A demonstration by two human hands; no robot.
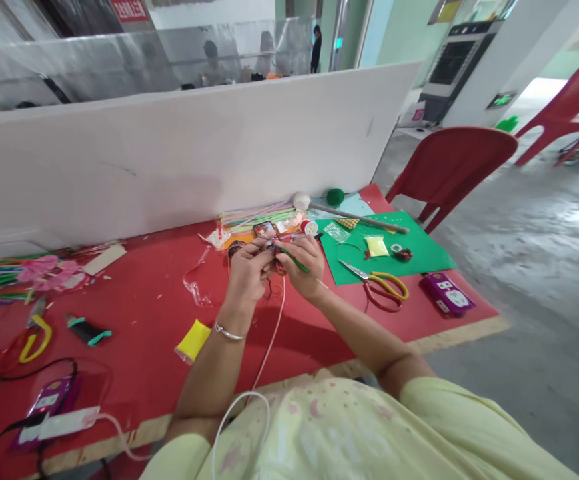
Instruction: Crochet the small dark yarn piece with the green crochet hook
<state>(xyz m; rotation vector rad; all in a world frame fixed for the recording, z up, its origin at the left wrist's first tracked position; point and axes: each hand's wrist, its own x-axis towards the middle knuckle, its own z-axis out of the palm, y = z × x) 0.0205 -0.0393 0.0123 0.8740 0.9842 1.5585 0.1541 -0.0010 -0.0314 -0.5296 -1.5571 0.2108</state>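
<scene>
My left hand (249, 270), with a silver bangle on its wrist, is closed in a pinch on a small dark and reddish piece (280, 268), mostly hidden by the fingers. Opposite it, fingertips almost touching, my right hand (305, 263) grips a slim green-handled tool (296, 260); its tip is too small to make out. A pale cord (274, 327) runs from below the hands toward my lap. Just beyond the fingers lie a phone (266, 229) and a round spool (310, 227) with a red rim.
On the red tabletop (144, 320), scissors (382, 283) overlap a green sheet (429, 257). More scissors (36, 333), a black-and-teal cutter (88, 330) and a purple power strip (49, 407) lie left. A yellow packet (192, 340) sits by my left forearm. A white board (169, 160) rises behind.
</scene>
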